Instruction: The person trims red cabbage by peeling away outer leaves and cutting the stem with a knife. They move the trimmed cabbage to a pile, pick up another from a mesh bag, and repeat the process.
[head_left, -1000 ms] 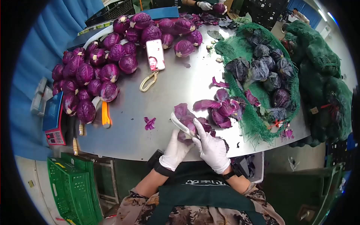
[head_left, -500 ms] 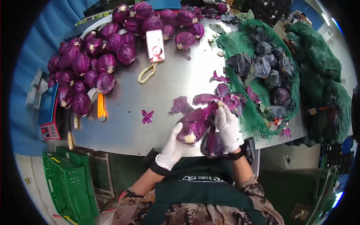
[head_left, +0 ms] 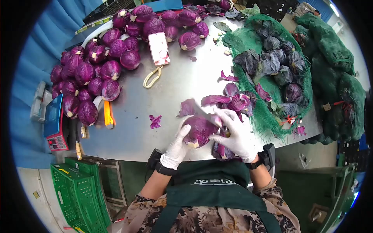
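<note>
My left hand point(head_left: 175, 146), in a white glove, is closed around the side of a red cabbage point(head_left: 199, 131), its pale cut stem facing toward me. My right hand point(head_left: 235, 136), gloved too, is closed on a knife point(head_left: 206, 113) at the right side of this cabbage. The thin grey blade points up and left across the cabbage's top; its handle is mostly hidden by the fingers. Below my right hand, another red cabbage point(head_left: 222, 152) lies at the table's near edge. Loose purple leaves point(head_left: 237, 102) lie just beyond my hands.
Red cabbages point(head_left: 84, 73) are heaped at the left and back of the metal table point(head_left: 128, 136). A phone point(head_left: 159, 48) with a cord loop lies mid-table, an orange-handled tool point(head_left: 108, 115) to the left. At right is a green net point(head_left: 248, 37) with darker cabbages; green crates point(head_left: 75, 190) stand below left.
The purple leaf strip my right hand pulled up from the cabbage is no longer raised. That hand has turned inward, and a blade now shows over the cabbage's top.
</note>
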Motion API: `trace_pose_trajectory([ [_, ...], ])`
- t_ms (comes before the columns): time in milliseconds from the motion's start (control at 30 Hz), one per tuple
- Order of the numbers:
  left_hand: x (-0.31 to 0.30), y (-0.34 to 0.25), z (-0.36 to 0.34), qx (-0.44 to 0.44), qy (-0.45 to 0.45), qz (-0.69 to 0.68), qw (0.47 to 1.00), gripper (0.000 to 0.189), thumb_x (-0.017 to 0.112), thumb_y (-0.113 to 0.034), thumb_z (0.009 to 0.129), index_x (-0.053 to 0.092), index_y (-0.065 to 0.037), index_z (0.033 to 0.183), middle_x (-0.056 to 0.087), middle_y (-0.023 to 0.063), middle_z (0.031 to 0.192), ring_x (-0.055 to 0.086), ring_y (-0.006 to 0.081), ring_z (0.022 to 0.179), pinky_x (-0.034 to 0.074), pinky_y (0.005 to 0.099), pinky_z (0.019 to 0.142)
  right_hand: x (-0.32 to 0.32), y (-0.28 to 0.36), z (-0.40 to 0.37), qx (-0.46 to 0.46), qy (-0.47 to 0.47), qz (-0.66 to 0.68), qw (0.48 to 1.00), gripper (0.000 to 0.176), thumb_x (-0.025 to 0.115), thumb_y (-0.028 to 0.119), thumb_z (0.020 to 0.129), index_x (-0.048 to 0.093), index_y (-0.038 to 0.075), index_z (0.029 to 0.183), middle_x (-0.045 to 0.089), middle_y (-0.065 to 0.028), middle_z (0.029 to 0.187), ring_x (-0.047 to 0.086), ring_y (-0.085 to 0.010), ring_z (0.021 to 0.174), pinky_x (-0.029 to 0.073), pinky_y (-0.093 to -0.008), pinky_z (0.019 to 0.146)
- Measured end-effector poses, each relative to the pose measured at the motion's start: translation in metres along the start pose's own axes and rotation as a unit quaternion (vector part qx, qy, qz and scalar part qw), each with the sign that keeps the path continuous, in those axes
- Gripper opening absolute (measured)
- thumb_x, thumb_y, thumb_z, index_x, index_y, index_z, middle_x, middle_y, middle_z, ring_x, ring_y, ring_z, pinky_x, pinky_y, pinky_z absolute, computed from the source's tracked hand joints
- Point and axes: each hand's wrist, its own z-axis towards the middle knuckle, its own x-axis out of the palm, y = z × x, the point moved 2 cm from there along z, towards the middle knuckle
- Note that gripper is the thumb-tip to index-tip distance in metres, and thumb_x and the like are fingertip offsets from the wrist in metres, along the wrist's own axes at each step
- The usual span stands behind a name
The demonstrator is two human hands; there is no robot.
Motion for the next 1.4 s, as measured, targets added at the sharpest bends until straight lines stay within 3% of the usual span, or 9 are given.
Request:
trace_pose_trajectory([
  [333,-0.020,-0.002,0.001,0.039,0.052,0.263,0.963,0.046,0.056,-0.031,0.094,0.046,-0.006,0.131,0.052,0.0036,0.125,0.049,0.0128,0.118,0.037,0.0299,0.104,0.003,-0.002,0.006,-0.063,0.007,-0.027,0.998,0.023,0.073,0.010,0.078,0.067,0.013,0.099,0.065,-0.0032,0.084,0.065,-0.0179,0.071,0.051,-0.0274,0.060],
  [500,-0.006,-0.007,-0.006,0.005,0.048,0.167,0.985,0.047,0.055,-0.034,0.093,0.050,-0.005,0.129,0.054,0.0074,0.126,0.050,0.0175,0.121,0.040,0.0346,0.105,0.014,-0.059,0.014,0.150,-0.130,0.072,0.977,0.027,0.073,0.018,0.082,0.064,0.006,0.104,0.067,-0.0118,0.095,0.066,-0.0229,0.078,0.052,-0.0305,0.067],
  [567,-0.001,-0.010,-0.006,0.033,0.048,0.072,0.996,0.048,0.054,-0.037,0.094,0.050,-0.004,0.129,0.054,0.0099,0.127,0.054,0.0209,0.119,0.044,0.0387,0.103,0.019,-0.099,0.016,-0.021,-0.206,-0.072,0.976,0.043,0.076,0.025,0.080,0.059,0.004,0.114,0.064,-0.0144,0.098,0.064,-0.0246,0.080,0.051,-0.0316,0.069],
  [633,-0.010,-0.014,0.002,-0.004,-0.008,0.032,0.999,0.048,0.054,-0.038,0.095,0.051,-0.005,0.129,0.057,0.0095,0.125,0.057,0.0206,0.115,0.047,0.0380,0.100,0.008,-0.084,0.011,0.064,-0.214,-0.147,0.963,0.061,0.079,0.028,0.076,0.052,0.005,0.125,0.061,-0.0146,0.102,0.062,-0.0246,0.081,0.050,-0.0323,0.071],
  [867,-0.015,-0.014,0.002,-0.034,-0.028,0.132,0.990,0.052,0.057,-0.049,0.093,0.054,-0.011,0.128,0.057,0.0003,0.114,0.054,0.0086,0.095,0.046,0.0234,0.082,-0.007,0.019,0.006,-0.028,0.070,-0.025,0.997,0.053,0.080,0.026,0.073,0.061,0.020,0.122,0.059,-0.0065,0.111,0.062,-0.0216,0.098,0.052,-0.0303,0.075],
  [1100,-0.024,-0.005,0.007,0.006,-0.020,0.253,0.967,0.054,0.046,-0.051,0.097,0.055,-0.006,0.127,0.065,0.0068,0.109,0.067,0.0179,0.090,0.053,0.0284,0.082,0.006,0.003,0.008,-0.144,0.124,-0.084,0.978,0.038,0.070,0.025,0.081,0.062,0.012,0.115,0.061,-0.0042,0.107,0.065,-0.0228,0.070,0.052,-0.0325,0.060],
  [1267,-0.075,0.013,0.018,0.130,0.137,0.432,0.882,0.063,0.052,0.003,0.090,0.032,-0.009,0.148,0.037,0.0059,0.148,0.054,0.0101,0.107,0.048,0.0193,0.079,0.007,0.001,0.003,-0.199,0.136,-0.138,0.961,0.048,0.067,0.017,0.080,0.055,0.007,0.125,0.059,-0.0104,0.116,0.065,-0.0252,0.066,0.053,-0.0337,0.057],
  [1300,-0.040,-0.002,0.007,0.027,0.020,0.311,0.950,0.044,0.046,-0.040,0.100,0.056,-0.006,0.126,0.063,0.0029,0.109,0.060,0.0030,0.079,0.047,0.0143,0.057,0.007,0.001,0.002,-0.211,0.131,-0.150,0.957,0.048,0.066,0.015,0.080,0.054,0.004,0.125,0.059,-0.0116,0.116,0.065,-0.0246,0.064,0.053,-0.0334,0.056],
  [1400,-0.029,-0.004,0.003,0.023,0.037,0.278,0.960,0.041,0.046,-0.038,0.100,0.057,-0.008,0.125,0.063,0.0006,0.106,0.057,-0.0005,0.073,0.040,0.0115,0.050,0.018,-0.005,-0.006,-0.194,0.144,-0.133,0.961,0.045,0.064,0.008,0.079,0.054,-0.001,0.122,0.061,-0.0134,0.110,0.063,-0.0199,0.055,0.054,-0.0308,0.052],
])
